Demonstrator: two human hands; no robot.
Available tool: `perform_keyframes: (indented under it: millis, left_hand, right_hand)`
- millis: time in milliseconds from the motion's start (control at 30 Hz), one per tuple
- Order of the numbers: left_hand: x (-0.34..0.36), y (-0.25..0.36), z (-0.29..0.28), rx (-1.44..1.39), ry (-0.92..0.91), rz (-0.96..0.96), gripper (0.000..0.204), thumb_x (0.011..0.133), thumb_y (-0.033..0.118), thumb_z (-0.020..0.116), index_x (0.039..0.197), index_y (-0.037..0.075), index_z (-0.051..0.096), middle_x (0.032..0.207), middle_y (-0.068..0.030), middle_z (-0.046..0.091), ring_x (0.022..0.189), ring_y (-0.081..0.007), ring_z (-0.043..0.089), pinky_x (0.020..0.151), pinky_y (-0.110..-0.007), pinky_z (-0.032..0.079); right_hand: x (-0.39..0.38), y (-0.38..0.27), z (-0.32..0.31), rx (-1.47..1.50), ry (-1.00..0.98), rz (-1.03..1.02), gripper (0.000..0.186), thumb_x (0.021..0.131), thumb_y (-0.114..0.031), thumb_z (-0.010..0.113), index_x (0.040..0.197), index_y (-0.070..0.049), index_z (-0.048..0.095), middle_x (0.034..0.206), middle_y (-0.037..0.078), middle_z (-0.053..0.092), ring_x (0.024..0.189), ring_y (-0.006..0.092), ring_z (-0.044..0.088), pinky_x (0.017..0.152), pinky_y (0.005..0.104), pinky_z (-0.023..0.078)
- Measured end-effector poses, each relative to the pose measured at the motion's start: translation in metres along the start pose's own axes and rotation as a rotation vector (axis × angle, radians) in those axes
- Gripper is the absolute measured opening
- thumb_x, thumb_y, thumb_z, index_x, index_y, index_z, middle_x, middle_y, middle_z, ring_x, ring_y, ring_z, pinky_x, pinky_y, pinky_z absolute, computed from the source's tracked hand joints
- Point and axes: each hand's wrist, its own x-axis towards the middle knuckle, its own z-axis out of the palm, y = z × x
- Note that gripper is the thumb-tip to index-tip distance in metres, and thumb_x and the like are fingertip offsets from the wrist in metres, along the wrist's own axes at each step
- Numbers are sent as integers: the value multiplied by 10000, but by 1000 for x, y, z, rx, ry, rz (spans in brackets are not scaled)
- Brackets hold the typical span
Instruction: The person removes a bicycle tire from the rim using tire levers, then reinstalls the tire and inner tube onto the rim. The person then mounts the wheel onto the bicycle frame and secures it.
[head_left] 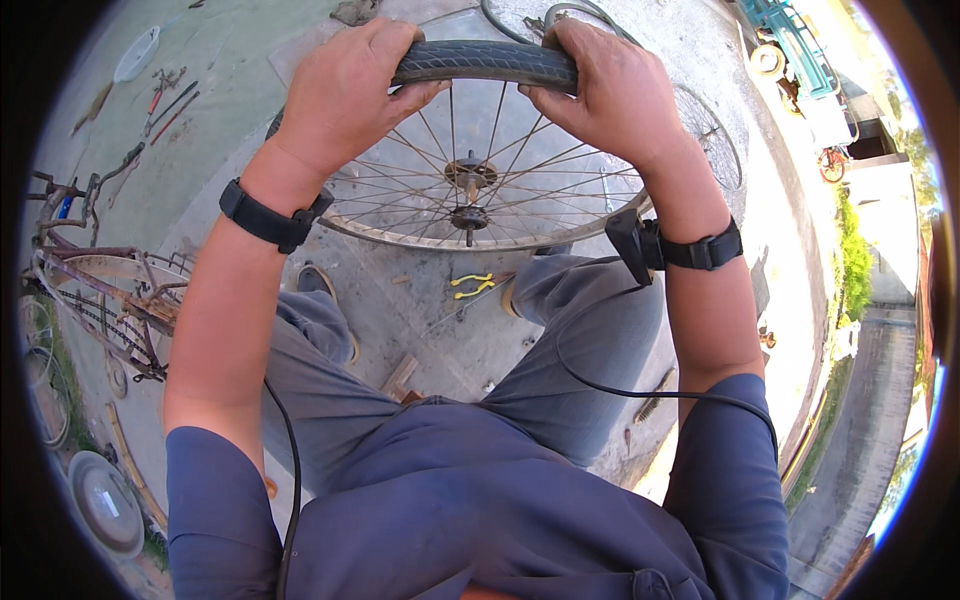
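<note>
Both your left hand (345, 95) and right hand (622, 95) are wrapped around the bicycle tire (485, 62), thumbs on the spoke side, short span of tread exposed between them. Wheel hub (468, 180) sits below that span, toward you; rim (480, 246) curves past it. Yellow-handled pliers (473, 280) on the ground (430, 335), apart from both grips.
</note>
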Motion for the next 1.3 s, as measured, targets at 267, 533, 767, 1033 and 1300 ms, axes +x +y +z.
perform_keyframes:
  millis: [267,533,767,1033,1300]
  left_hand:
    - [-34,36,9,60,338,-416,426,912,280,798,1197,11,632,1085,-111,701,999,-304,669,873,-415,535]
    - [-14,106,-3,-1682,449,-1333,277,1108,217,486,1226,11,627,1180,-138,703,1081,-246,687,951,-396,572]
    - [62,105,-23,-1731,143,-1136,259,1069,193,505,1174,13,658,1145,-141,712,1092,-267,685,1014,-436,546]
    - [72,125,3,-1348,-160,-1009,241,901,155,782,984,-53,692,866,-103,678,721,-181,638,617,-368,511]
    - [-20,123,31,-1012,-544,-912,413,829,137,764,1150,-111,687,1002,-216,737,858,-257,686,786,-398,544]
  right_hand:
    - [-1,48,-15,623,-549,558,842,858,-659,742,1330,32,647,1145,190,727,1106,310,681,946,377,526]
    - [-2,-24,-36,1057,-599,532,615,977,-540,692,1172,43,688,853,26,635,740,85,556,606,251,450]
    - [-36,-54,-73,1210,-108,907,517,989,-467,705,1057,46,689,726,-4,572,588,73,468,522,248,368]
    - [-91,-123,-7,1561,257,1035,510,1038,-361,666,1282,71,551,993,55,634,825,102,569,695,268,461]
    - [-146,-173,74,1722,-110,1068,472,1025,-275,698,1347,6,498,1232,82,646,1088,171,623,881,350,536]
